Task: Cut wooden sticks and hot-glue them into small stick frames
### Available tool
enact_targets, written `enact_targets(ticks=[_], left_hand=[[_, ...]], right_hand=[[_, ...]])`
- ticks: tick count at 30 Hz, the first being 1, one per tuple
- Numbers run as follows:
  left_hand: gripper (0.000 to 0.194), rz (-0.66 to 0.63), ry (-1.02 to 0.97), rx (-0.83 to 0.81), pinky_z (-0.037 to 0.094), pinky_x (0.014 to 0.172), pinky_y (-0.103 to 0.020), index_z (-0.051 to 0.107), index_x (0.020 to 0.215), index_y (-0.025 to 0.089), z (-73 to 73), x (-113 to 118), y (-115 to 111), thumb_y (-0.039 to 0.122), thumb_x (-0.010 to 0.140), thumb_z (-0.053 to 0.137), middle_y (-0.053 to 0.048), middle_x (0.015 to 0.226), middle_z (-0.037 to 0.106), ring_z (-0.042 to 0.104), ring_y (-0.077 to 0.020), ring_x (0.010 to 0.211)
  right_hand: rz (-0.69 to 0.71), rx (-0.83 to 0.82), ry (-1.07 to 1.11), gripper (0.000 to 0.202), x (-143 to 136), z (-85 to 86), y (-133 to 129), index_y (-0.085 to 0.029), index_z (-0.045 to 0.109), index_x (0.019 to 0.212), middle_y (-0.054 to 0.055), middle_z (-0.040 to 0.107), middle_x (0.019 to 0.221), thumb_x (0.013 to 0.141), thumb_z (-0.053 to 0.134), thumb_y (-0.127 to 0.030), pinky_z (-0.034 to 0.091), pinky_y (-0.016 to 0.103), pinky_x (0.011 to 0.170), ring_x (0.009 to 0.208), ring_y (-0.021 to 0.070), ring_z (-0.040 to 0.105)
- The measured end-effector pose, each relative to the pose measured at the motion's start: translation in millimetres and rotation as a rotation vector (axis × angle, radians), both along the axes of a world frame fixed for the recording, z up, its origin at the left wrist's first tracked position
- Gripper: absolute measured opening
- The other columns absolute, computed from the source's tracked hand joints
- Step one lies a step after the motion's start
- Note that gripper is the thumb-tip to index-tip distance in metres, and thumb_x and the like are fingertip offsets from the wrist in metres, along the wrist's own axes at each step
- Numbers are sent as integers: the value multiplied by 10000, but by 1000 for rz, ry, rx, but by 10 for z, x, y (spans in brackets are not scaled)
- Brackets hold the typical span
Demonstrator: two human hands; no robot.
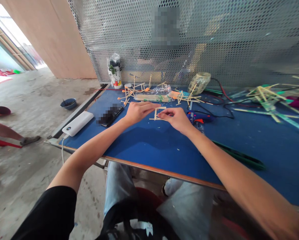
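Note:
On the blue table in front of me lies a small frame of thin wooden sticks [155, 116]. My right hand [176, 119] is closed in a pinch at the frame's right side, thumb and index finger together on it. My left hand [139, 111] reaches in from the left with its fingers stretched out straight, the tips over the frame's upper left corner. Whether those tips press on the sticks I cannot tell. Just right of my right hand lies a blue glue gun [201, 116]. Behind the frame is a plastic-wrapped bundle of sticks [153, 98].
Stick structures [183, 97] stand along the back, with a larger one [266, 96] at right. A phone [111, 116] and a white power bank [78, 123] lie left. A wrapped cup [115, 71], black cables and a green tray-like object [241, 156] are also on the table. A perforated metal panel [131, 30] rises behind.

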State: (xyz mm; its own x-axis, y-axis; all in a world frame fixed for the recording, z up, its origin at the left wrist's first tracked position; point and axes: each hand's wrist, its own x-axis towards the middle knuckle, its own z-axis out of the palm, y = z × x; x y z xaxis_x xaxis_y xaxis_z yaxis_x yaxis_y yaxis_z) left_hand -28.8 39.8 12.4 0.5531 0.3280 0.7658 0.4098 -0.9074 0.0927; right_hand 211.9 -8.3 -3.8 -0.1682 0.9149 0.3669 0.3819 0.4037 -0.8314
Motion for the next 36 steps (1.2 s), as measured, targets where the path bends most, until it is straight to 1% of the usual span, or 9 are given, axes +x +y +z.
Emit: enact_targets(ticks=[6,9,12,17,21,25,27,32,36], left_hand=[[297,41,-143,-196,555,691,-262,856,1237,305,-13,34,8,440,1086,640,-52,1086,875,762,-129,755],[354,-39,-342,-544,498,554,-242,836,1277,256,-13,79,44,481,1056,676,-67,1046,868,599,-80,537],[344,-125,-435,-878,422,486,-212,848,1187,186,-8,112,90,460,1044,698,-84,1010,849,514,-41,484],[200,-118,-474,-1162,395,503,-180,858,975,168,-1,128,101,330,1014,745,-70,1023,830,501,-15,521],[193,-107,-495,-1343,438,540,-178,850,925,152,-5,145,63,294,1011,752,-72,998,818,494,-12,525],[178,-121,-447,-1428,489,595,-190,852,952,132,-26,153,33,272,1007,757,-86,990,812,518,-19,549],[157,-146,-383,-1442,498,613,-195,860,1004,139,-35,151,20,267,997,769,-88,990,814,549,-27,573],[184,-175,-291,-1457,479,606,-201,869,1008,133,-33,164,-10,306,963,826,-102,956,813,563,-35,582],[194,-145,-314,-1477,492,620,-210,873,1092,145,-13,173,-19,277,954,837,-97,932,810,579,-43,591]], right_hand=[[-201,98,209,469,119,-66,176,-263,781,902,79,783,886,863,765,-731,589,422,726,768,237,700],[-296,162,286,468,197,-52,260,-274,733,901,77,764,901,913,680,-739,564,416,696,757,231,681],[-363,284,313,410,205,7,216,-265,735,872,63,759,861,936,681,-666,556,407,700,764,228,688],[-300,721,-77,319,111,147,-62,-269,712,815,50,757,843,1056,572,-424,562,471,902,856,244,713],[-274,920,-288,101,72,215,-183,-305,764,1043,45,771,1081,1032,670,-341,556,484,957,986,250,713],[-318,878,-491,301,87,194,-181,-357,762,1293,63,717,1348,1003,734,-284,510,545,1081,1199,293,665],[-333,850,-536,325,101,168,-164,-349,763,1321,75,689,1418,997,761,-317,475,574,1112,1310,326,611],[-315,814,-576,79,104,132,-132,-377,845,1047,11,739,1338,997,789,-401,408,579,1055,1262,321,575],[-289,849,-557,83,83,134,-129,-389,854,940,-25,774,1260,990,803,-433,387,559,1037,1212,303,574]])
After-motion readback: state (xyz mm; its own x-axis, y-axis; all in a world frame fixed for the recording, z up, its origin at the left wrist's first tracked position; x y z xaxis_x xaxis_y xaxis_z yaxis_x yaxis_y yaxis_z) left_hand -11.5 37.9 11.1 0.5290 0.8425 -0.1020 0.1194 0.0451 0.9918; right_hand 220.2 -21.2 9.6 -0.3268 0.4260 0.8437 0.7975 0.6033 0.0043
